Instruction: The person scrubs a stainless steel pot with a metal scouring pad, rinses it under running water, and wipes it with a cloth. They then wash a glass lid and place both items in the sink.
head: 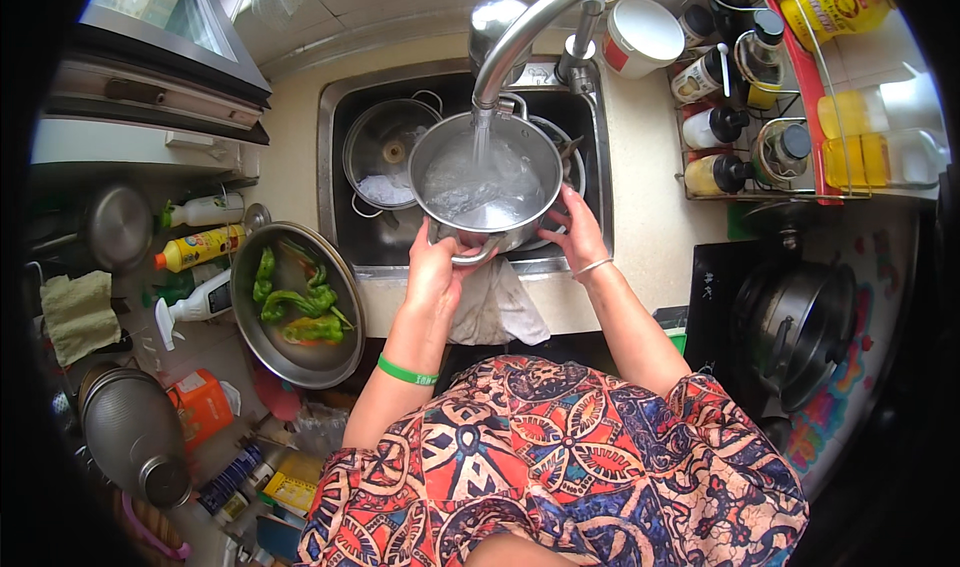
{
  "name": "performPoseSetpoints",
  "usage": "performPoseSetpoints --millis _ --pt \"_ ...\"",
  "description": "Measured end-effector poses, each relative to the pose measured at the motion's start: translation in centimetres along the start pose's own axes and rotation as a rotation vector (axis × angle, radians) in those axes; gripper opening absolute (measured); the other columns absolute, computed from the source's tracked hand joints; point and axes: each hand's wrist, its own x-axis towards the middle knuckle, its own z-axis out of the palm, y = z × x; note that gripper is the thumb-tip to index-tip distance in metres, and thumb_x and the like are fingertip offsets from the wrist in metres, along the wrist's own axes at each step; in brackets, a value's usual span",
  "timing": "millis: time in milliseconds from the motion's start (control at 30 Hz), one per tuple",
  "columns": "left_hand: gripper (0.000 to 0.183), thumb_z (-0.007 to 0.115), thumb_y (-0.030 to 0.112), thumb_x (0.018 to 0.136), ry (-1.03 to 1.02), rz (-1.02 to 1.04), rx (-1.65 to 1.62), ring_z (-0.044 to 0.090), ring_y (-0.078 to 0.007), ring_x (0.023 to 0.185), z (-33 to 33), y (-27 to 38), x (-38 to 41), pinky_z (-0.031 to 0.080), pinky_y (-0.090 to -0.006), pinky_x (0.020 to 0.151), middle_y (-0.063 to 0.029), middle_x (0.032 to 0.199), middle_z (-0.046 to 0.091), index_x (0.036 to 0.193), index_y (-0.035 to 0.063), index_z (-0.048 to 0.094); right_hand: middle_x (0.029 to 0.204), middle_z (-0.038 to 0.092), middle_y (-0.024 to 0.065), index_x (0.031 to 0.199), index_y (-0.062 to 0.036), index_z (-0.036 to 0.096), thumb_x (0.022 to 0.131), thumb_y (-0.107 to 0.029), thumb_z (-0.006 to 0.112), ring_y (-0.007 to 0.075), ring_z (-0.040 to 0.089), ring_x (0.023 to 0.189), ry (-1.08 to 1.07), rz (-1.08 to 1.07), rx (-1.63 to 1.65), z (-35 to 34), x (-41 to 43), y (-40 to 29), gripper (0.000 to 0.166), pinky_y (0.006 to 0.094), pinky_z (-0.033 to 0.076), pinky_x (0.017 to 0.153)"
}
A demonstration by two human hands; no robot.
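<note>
A stainless steel pot (487, 173) is held over the sink, and water from the curved metal faucet (517, 31) runs into it. My left hand (442, 259) grips the pot's near handle. My right hand (574, 229) touches the right side of the pot with its fingers spread along the wall; whether it bears weight is unclear. Beneath, the dark double-handled sink (326, 154) holds a metal pot with a glass lid (375, 136) on the left and a partly hidden bowl (581, 158) on the right. A grey cloth (499, 304) hangs over the counter's front edge.
At the left, a steel basin (349, 304) holds green peppers (300, 297) in water. A white lidded bucket (645, 34) stands behind the sink's right corner, beside a wire rack (780, 196) of bottles and jars. A covered pan (795, 327) sits on the stove at the right.
</note>
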Motion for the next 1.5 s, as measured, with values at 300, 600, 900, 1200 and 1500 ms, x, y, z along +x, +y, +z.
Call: performPoseSetpoints --millis 300,600,900,1200,1500 --pt "0.071 0.038 -0.016 0.073 -0.105 0.021 -0.246 0.055 -0.0502 0.113 -4.4 -2.0 -1.4 0.056 -0.0565 0.092 -0.0304 0.132 0.045 0.143 -0.0022 0.029 0.099 0.061 0.0208 0.116 -0.0038 0.048 0.08 -0.005 0.073 0.0383 0.063 0.083 0.403 -1.096 -1.038 0.3 8.9 -10.4 0.044 0.0444 0.051 0.078" --pt "0.09 0.036 -0.017 0.072 0.072 0.309 0.034 0.067 -0.0345 0.101 -4.7 1.0 -4.0 0.059 -0.0433 0.085 -0.0221 0.131 0.052 0.156 0.0102 0.014 0.086 0.067 0.0223 0.103 -0.0061 0.052 0.09 -0.01 0.062 0.0414 0.066 0.083 0.345 -1.103 -1.272 1.4 14.0 -14.3 0.017 0.0487 0.052 0.071" --pt "0.083 0.036 -0.019 0.077 0.135 0.49 0.162 0.06 -0.026 0.113 -4.4 2.4 -5.8 0.057 -0.0342 0.085 -0.0166 0.143 0.044 0.155 0.0091 0.021 0.125 0.055 0.0179 0.138 -0.0045 0.035 0.098 -0.017 0.052 0.0297 0.065 0.099 -0.364 0.214 0.069 8.3 -1.0 7.2 0.045 0.0383 0.062 0.071" --pt "0.082 0.053 -0.014 0.073 0.323 0.917 1.175 0.041 -0.0512 0.129 -4.8 2.1 -9.4 0.037 -0.0474 0.105 -0.0322 0.137 0.046 0.148 0.0185 0.042 0.082 0.06 0.0073 0.111 -0.0052 0.055 0.096 -0.014 0.055 0.01 0.04 0.044 -0.297 0.596 -0.08 14.3 -0.8 12.8 0.018 0.022 0.025 0.033" --pt "0.082 0.061 -0.016 0.064 0.358 1.16 1.446 0.049 -0.0482 0.123 -6.7 -0.6 -13.3 0.048 -0.0431 0.096 -0.0335 0.147 0.034 0.142 0.0075 0.049 0.139 0.052 0.0093 0.141 -0.0062 0.047 0.09 -0.054 0.058 0.0194 0.049 0.126 -1.19 0.363 0.227 14.4 -3.8 14.4 0.071 0.0374 0.042 0.105"
